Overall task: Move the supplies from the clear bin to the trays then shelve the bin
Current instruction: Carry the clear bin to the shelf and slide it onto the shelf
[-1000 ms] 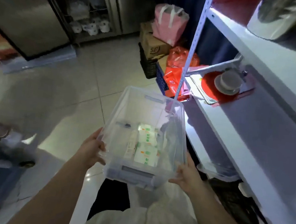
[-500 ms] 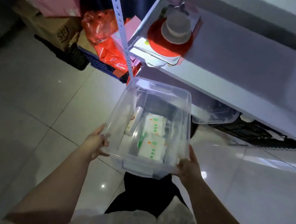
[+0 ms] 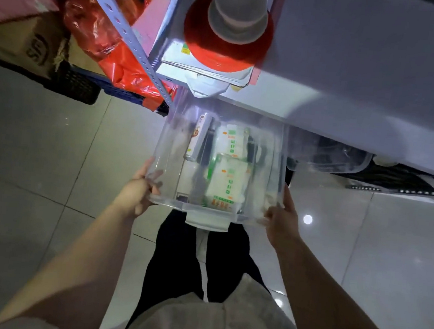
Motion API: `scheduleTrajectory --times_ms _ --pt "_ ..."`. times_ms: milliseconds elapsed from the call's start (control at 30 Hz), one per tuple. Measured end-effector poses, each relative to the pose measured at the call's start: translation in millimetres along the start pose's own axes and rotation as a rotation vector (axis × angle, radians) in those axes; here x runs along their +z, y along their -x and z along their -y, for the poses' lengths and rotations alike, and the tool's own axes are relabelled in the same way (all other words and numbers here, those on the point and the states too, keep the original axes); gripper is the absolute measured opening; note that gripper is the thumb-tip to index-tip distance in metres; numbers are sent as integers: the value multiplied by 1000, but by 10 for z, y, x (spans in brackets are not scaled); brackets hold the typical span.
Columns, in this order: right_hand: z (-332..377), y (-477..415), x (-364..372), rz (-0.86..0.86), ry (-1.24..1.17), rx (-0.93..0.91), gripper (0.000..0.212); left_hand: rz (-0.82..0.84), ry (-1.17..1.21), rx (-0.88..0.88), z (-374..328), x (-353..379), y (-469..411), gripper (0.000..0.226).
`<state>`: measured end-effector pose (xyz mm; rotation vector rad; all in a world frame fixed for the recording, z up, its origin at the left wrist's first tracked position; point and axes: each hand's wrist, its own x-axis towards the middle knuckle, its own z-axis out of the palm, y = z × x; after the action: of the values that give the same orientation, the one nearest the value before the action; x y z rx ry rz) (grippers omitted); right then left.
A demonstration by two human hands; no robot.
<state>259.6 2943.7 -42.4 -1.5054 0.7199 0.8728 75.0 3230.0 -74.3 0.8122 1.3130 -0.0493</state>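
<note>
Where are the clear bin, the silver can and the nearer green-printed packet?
clear bin (image 3: 171, 138), head view, on its transparent left wall.
silver can (image 3: 199, 135), head view, middle of its body.
nearer green-printed packet (image 3: 226, 181), head view, centre of its top face.

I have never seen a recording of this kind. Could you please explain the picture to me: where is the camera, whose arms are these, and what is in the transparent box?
There is no machine here. A person wears a wide-angle camera on the head, so you look down along their own arms. The left hand and right hand hold a clear bin by its sides, above the tiled floor. Inside lie white packets with green print and a slim can. Just beyond it is a white shelf, where a cup stands on a red mat.
</note>
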Motion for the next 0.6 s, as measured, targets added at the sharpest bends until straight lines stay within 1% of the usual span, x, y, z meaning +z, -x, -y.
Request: scheduleTrajectory --times_ms 133,167,233,300,333,400,467,533,600 --pt "67 -319 310 6 53 -62 90 67 -107 -4 -345 -19 -465 99" --pt "56 -401 370 -3 20 -48 87 86 -122 -6 -401 -7 -571 100" --pt "-23 -546 470 -59 -65 7 69 108 -119 -18 -456 11 -753 99" --pt "-163 -648 537 -130 -163 55 52 95 -107 -42 -469 18 -898 89" --pt "-249 -682 547 -141 -239 70 50 87 -89 -62 -473 15 -961 79" --pt "-431 -708 550 -134 -384 99 52 92 -52 -100 -466 -43 -1063 54" --pt "-579 -698 567 -130 -436 92 52 103 -21 -114 -436 -136 -1142 36" --pt "-639 -699 621 -180 -511 75 53 113 -18 -108 -409 -206 -1217 31" --pt "-594 -747 685 -231 -549 51 52 124 -38 -93 -442 -208 -1291 36"
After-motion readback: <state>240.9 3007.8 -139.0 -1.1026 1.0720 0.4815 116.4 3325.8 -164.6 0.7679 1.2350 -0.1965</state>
